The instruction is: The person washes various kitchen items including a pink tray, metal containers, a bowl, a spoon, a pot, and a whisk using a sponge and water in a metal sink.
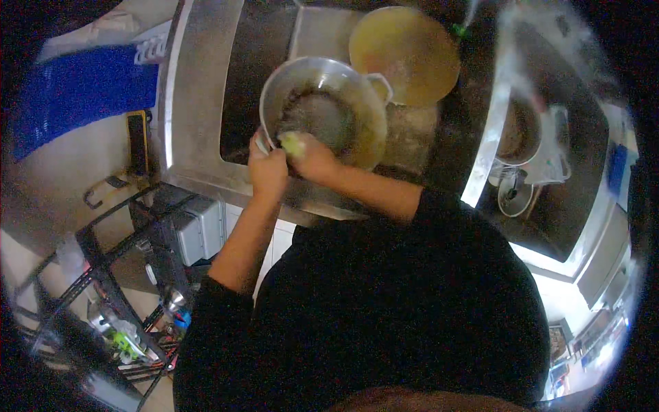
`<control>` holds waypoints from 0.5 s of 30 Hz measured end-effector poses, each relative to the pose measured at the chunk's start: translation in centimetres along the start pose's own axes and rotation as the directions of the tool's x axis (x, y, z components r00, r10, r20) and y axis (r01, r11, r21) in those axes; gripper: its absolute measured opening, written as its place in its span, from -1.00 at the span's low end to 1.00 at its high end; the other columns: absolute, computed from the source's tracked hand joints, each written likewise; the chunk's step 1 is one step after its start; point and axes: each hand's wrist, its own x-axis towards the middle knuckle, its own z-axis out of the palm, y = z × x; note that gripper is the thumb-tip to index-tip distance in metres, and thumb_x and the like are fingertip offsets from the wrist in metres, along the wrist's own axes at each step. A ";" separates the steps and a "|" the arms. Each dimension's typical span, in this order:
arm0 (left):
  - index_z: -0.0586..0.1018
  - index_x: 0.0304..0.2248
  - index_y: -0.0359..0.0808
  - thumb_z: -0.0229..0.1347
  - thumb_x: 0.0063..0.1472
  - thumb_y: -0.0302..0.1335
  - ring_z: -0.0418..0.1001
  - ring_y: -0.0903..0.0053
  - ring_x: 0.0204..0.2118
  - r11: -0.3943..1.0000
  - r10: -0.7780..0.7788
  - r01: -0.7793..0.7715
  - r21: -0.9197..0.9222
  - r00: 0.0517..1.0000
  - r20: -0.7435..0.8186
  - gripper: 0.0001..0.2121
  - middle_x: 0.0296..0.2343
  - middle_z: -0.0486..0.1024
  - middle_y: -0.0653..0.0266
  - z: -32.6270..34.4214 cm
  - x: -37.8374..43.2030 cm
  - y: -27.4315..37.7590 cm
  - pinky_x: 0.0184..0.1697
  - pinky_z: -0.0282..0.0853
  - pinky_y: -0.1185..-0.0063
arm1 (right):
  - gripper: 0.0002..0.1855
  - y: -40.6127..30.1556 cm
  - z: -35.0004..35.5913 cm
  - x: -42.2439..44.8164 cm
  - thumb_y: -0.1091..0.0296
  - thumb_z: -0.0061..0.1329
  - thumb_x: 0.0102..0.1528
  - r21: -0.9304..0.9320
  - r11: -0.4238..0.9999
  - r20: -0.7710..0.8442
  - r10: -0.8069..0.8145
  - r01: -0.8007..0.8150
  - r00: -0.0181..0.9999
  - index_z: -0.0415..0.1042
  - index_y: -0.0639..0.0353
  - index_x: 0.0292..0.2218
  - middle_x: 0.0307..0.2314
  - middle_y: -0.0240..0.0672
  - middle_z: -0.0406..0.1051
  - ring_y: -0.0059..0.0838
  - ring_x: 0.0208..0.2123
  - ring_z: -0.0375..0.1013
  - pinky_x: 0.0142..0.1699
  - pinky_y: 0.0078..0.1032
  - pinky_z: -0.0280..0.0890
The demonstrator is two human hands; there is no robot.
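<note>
A deep two-handled metal pan (319, 116) is tilted over the sink (242, 92), its inside darkened in a ring around the base. My left hand (267, 170) grips the pan's near handle at the rim. A pale yellow-green sponge (292, 144) is in my right hand (315, 160), pressed to the inner wall close to that handle. My right fingers are partly hidden by the sponge and the pan. The other handle (382, 86) points away to the right. Just beyond the pan lies a large round yellowish pan or lid (406, 54), blurred.
To the left stands a dark metal rack (113, 288) holding several utensils, below a blue crate (92, 92). Right of the sink, a dark counter (561, 221) carries a pot (517, 131), a glass lid (515, 198) and a clear plastic container (553, 149). The sink's raised metal edge (172, 87) runs along the left.
</note>
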 end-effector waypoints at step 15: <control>0.15 -0.09 -0.38 -0.09 -0.15 -0.62 0.32 0.29 -0.18 0.993 -0.070 0.072 0.096 0.997 -0.023 -0.48 -0.25 0.34 0.02 0.0 0.9 -2.3 -0.09 0.15 0.54 | -0.60 3.5 0.5 0.3 0.24 -0.16 -0.06 0.010 0.985 0.193 -0.172 0.174 0.966 0.22 0.13 -0.16 -0.35 -0.15 0.32 -0.23 -0.29 0.32 -0.14 -0.41 0.18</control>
